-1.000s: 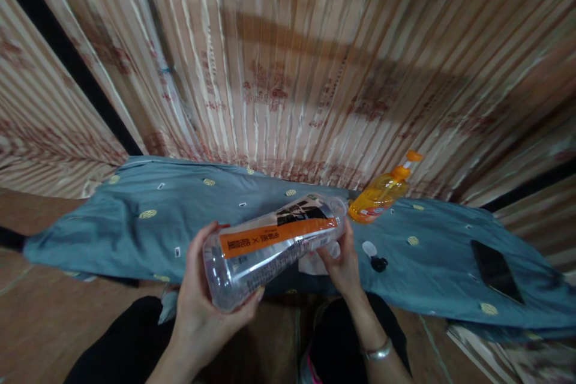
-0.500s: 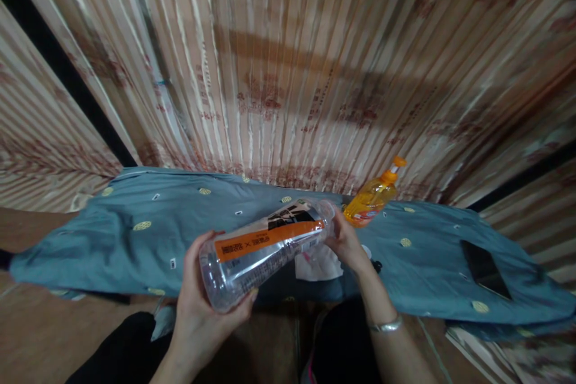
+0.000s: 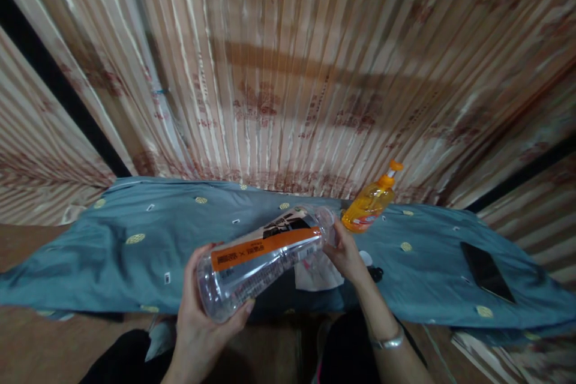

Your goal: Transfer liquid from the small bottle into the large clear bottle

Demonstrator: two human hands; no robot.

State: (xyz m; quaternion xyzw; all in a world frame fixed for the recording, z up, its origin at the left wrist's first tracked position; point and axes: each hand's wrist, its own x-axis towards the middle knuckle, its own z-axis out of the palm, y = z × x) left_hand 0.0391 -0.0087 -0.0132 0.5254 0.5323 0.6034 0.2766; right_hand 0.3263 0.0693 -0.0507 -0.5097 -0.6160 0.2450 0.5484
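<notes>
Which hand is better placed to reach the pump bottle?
Right hand, probably: it holds the clear bottle by its far end, nearer the pump bottle; the left hand is farther off.

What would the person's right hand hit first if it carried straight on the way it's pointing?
The clear bottle: the right hand holds it near its neck end. Beyond it, the line seems to meet the blue cloth or pleated curtain, but depth is unclear.

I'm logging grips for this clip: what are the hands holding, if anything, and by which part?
A clear plastic bottle with an orange-banded label: the left hand grips its wide base end, the right hand its neck end.
</notes>
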